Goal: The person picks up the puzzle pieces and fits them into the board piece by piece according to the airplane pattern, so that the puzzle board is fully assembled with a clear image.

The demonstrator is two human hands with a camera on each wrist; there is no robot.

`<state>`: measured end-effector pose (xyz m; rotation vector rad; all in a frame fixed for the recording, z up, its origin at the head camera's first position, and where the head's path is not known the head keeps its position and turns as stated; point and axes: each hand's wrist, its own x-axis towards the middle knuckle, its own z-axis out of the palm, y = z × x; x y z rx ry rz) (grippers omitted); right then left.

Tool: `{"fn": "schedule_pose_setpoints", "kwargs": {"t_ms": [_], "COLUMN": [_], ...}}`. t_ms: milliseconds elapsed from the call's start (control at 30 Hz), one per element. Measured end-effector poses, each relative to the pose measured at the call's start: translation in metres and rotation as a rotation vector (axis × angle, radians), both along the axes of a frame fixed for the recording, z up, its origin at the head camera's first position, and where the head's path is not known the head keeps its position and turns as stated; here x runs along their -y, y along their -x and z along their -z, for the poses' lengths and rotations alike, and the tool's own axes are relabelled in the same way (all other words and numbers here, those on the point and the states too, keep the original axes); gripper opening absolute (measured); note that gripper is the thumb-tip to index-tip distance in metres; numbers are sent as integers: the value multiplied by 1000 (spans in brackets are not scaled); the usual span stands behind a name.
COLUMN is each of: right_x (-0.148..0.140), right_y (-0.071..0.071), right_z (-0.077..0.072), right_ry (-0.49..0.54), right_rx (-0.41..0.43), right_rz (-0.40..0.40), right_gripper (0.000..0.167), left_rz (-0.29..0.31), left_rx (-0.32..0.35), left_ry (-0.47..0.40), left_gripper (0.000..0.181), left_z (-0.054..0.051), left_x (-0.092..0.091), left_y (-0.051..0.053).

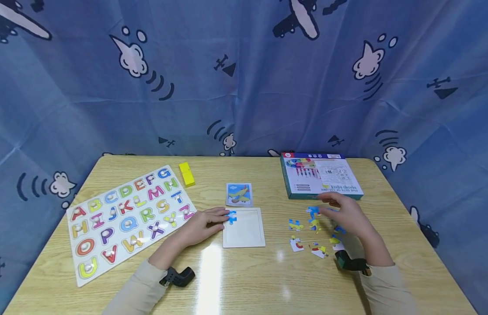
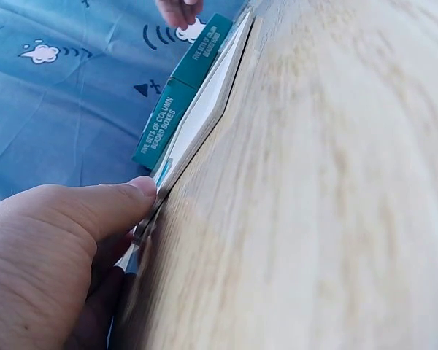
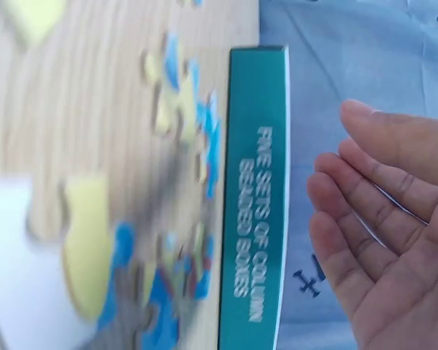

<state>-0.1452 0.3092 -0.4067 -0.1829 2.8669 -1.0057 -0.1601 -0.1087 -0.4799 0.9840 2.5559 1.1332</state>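
In the head view my left hand [image 1: 204, 224] rests at the left side of a square white puzzle board [image 1: 245, 229], fingertips over its rim. By those fingertips a blue jigsaw piece [image 1: 232, 216] lies in the board's upper left corner. The left wrist view shows my left thumb [image 2: 128, 203] against the board's edge; the other fingers are mostly hidden. Over scattered jigsaw pieces [image 1: 295, 225] hovers my right hand [image 1: 346, 214]. Its fingers are loosely bent, with nothing between them in the right wrist view. Above the board lies a picture card [image 1: 239, 195] with a yellow plane.
A letter board [image 1: 122, 240] with colourful knobbed letters covers the table's left side. Behind it lies a yellow block [image 1: 186, 174]. Behind the loose pieces sits a green-sided box [image 1: 307, 196]. A blue patterned curtain [image 1: 244, 87] hangs along the table's back edge.
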Motion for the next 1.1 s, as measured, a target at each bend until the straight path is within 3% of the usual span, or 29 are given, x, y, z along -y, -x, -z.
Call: {"fn": "schedule_pose_setpoints", "kwargs": {"t_ms": [467, 1100], "right_x": [-17, -8], "right_y": [18, 28], "right_z": [17, 23], "right_ry": [-107, -173], "right_rx": [61, 96], "right_rz": [-79, -128], "right_gripper": [38, 31], "left_rz": [-12, 0], "left_rx": [13, -4], "left_ry": [-7, -14], "left_gripper": [34, 34], "left_z": [0, 0], "left_x": [1, 0], "left_y": [1, 0]}}
